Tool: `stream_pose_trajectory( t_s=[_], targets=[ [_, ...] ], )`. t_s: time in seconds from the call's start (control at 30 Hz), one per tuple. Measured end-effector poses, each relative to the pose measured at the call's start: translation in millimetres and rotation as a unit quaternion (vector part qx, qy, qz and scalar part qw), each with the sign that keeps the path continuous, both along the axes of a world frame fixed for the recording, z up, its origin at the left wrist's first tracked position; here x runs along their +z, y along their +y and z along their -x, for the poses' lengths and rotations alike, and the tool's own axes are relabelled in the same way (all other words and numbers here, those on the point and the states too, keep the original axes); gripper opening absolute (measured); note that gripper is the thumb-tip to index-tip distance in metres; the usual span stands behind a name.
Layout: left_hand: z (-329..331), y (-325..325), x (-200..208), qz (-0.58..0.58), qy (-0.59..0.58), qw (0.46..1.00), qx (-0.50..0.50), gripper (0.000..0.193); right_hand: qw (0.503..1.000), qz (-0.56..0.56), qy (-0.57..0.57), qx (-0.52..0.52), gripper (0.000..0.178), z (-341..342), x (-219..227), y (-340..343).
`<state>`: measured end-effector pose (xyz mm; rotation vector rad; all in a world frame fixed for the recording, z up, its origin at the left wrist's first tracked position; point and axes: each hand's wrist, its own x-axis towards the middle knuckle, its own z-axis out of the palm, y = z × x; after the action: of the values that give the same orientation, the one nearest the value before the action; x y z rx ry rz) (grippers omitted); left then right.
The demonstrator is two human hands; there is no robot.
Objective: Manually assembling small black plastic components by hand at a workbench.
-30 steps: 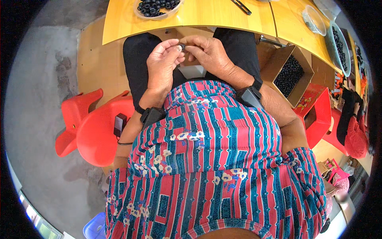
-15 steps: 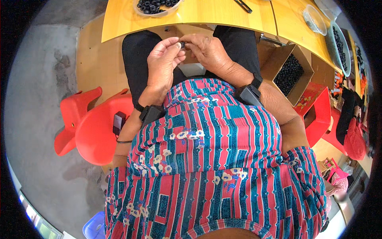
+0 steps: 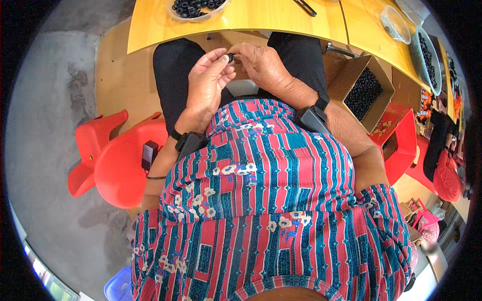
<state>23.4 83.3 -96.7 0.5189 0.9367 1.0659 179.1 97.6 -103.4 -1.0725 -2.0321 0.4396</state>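
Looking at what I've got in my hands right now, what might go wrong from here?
1. The small black part is pinched at the fingertips of your left hand, with your right hand close against it. Neither hand is over the yellow table, so a slip might drop the part below the tabletop.

2. The clear plastic bowl of black rings sits near the table's front edge; a bump could perhaps spill them.

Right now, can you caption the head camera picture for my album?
Left hand holding a small black piece, right hand at it, by a yellow table.
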Motion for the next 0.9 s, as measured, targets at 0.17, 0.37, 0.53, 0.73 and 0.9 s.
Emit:
stream_pose_trajectory(
  t_s=[0.17,0.37,0.53,0.73,0.9],
  targets=[
    [3.4,-0.1,-2.5,0.006,-0.015,1.000,0.003,0.021,0.999,0.021,-0.009,-0.021,0.017,3.5,2.1,-1.6],
    [8.5,0.0,-6.1,0.007,-0.012,1.000,0.007,0.022,0.966,0.230,0.121,-0.013,0.019,9.9,7.3,-6.3],
    [9.0,1.1,-7.0,-0.030,-0.010,0.999,0.019,0.028,0.931,0.296,0.212,0.016,0.021,9.8,7.1,-7.2],
    [5.6,1.1,-2.7,-0.052,0.018,0.998,0.012,0.030,0.913,0.333,0.237,0.015,0.018,6.0,3.2,-4.9],
    [1.3,1.6,-4.6,-0.049,0.027,0.998,0.008,0.031,0.910,0.336,0.244,-0.007,0.017,1.8,-4.7,-3.1]
  ],
)
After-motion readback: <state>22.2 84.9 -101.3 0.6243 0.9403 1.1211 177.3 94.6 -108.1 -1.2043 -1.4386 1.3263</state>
